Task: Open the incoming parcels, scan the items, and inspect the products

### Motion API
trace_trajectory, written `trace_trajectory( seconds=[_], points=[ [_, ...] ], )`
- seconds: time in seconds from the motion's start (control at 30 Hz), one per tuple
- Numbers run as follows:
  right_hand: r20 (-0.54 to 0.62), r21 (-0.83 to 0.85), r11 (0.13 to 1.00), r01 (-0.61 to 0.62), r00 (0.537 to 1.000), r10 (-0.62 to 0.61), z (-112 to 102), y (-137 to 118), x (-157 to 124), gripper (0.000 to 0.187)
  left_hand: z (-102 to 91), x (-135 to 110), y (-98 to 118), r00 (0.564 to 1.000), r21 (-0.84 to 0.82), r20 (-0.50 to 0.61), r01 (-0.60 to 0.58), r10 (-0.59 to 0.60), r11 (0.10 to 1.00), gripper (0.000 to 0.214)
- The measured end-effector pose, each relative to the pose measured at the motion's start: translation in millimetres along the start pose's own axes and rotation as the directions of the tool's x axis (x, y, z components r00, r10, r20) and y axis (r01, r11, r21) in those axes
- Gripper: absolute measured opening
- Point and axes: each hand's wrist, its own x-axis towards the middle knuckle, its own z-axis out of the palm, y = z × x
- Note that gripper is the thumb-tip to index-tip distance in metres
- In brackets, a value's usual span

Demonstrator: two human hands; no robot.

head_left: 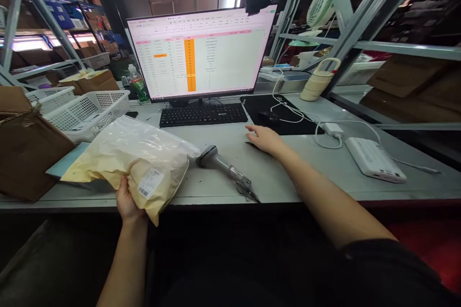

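Observation:
My left hand (126,200) grips the near corner of a pale yellow plastic parcel (133,153) that lies on the grey desk (288,172); a white barcode label (150,184) sits on the parcel near my fingers. My right hand (264,138) rests flat on the desk with fingers stretched out, at the edge of a black mouse pad (284,115), holding nothing. A handheld barcode scanner (225,168) lies on the desk between my two hands. A black keyboard (203,114) and a lit monitor (201,53) showing a spreadsheet stand behind.
White plastic baskets (86,110) and a brown cardboard box (25,148) stand at the left. A white device (374,159) with white cables (324,129) lies at the right. Metal shelving (360,19) rises on both sides. A green bottle (138,84) stands beside the monitor.

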Motion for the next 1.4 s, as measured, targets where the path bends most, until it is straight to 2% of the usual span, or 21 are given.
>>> trace_trajectory(
  seconds=[0.1,0.2,0.3,0.4,0.47,0.57,0.63,0.7,0.77,0.83,0.9,1.0,1.1,1.17,1.23,1.3,1.37,1.4],
  points=[
    [-0.058,-0.087,0.995,-0.055,0.997,0.05,0,18,30,0.062,8.8,-5,1,0.997,0.024,-0.064,-0.041,0.042,0.999,0.04],
    [-0.07,-0.137,0.989,-0.051,0.997,0.042,9,18,58,0.063,17.8,-10,0,0.996,0.021,-0.065,-0.06,0.061,0.998,0.037],
    [-0.076,-0.164,0.986,0.03,0.996,-0.043,26,-1,79,0.062,18.4,-8,-1,0.996,0.044,-0.058,-0.058,0.061,0.997,0.038],
    [-0.111,-0.188,0.974,0.127,0.982,-0.15,46,-29,94,0.06,16.4,-3,2,0.999,0.099,-0.047,0.005,0.0,0.995,0.042],
    [-0.145,-0.201,0.966,0.165,0.97,-0.196,59,-44,98,0.059,16.1,-1,4,0.996,0.115,-0.084,0.039,-0.029,0.993,0.04],
    [-0.212,-0.211,0.96,0.186,0.949,-0.231,76,-57,99,0.057,13.9,-4,5,0.986,0.105,-0.163,0.032,-0.015,0.994,0.036],
    [-0.261,-0.213,0.959,0.186,0.935,-0.24,84,-60,98,0.057,7.6,-9,3,0.985,0.129,-0.171,-0.011,0.033,0.992,0.034],
    [-0.303,-0.212,0.961,0.178,0.923,-0.238,89,-59,98,0.056,-3.1,-14,2,0.985,0.177,-0.137,-0.076,0.102,0.981,0.038],
    [-0.332,-0.208,0.963,0.172,0.914,-0.235,92,-57,100,0.054,-14.9,-15,7,0.991,0.23,-0.059,-0.104,0.12,0.968,0.045],
    [-0.348,-0.203,0.963,0.178,0.906,-0.241,91,-56,101,0.052,-21.8,-10,18,0.997,0.297,0.055,-0.067,0.053,0.953,0.049],
    [-0.355,-0.196,0.962,0.193,0.9,-0.253,90,-56,100,0.051,-18.2,0,32,0.983,0.391,0.183,-0.043,-0.032,0.919,0.051],
    [-0.356,-0.18,0.955,0.237,0.889,-0.288,88,-55,95,0.052,5.9,24,46,0.934,0.576,0.344,-0.128,-0.097,0.807,0.054],
    [-0.394,-0.132,0.944,0.302,0.858,-0.329,87,-52,94,0.055,31.9,56,48,0.925,0.709,0.353,-0.167,-0.139,0.686,0.057],
    [-0.406,-0.086,0.929,0.36,0.839,-0.363,85,-50,96,0.058,41.9,74,46,0.937,0.78,0.319,-0.174,-0.143,0.601,0.064],
    [-0.428,-0.029,0.917,0.397,0.824,-0.37,78,-51,95,0.061,46.9,81,49,0.949,0.831,0.293,-0.19,-0.121,0.523,0.073],
    [-0.467,0.033,0.901,0.433,0.804,-0.369,66,-57,91,0.061,48.0,80,61,0.916,0.867,0.395,-0.347,-0.067,0.358,0.075],
    [-0.506,0.063,0.866,0.496,0.764,-0.4,49,-71,81,0.058,44.1,78,83,0.821,0.818,0.571,-0.566,-0.018,0.103,0.063],
    [-0.52,0.059,0.841,0.537,0.736,-0.434,41,-81,75,0.057,39.7,78,97,0.78,0.779,0.626,-0.626,0.003,-0.033,0.057]
  ],
)
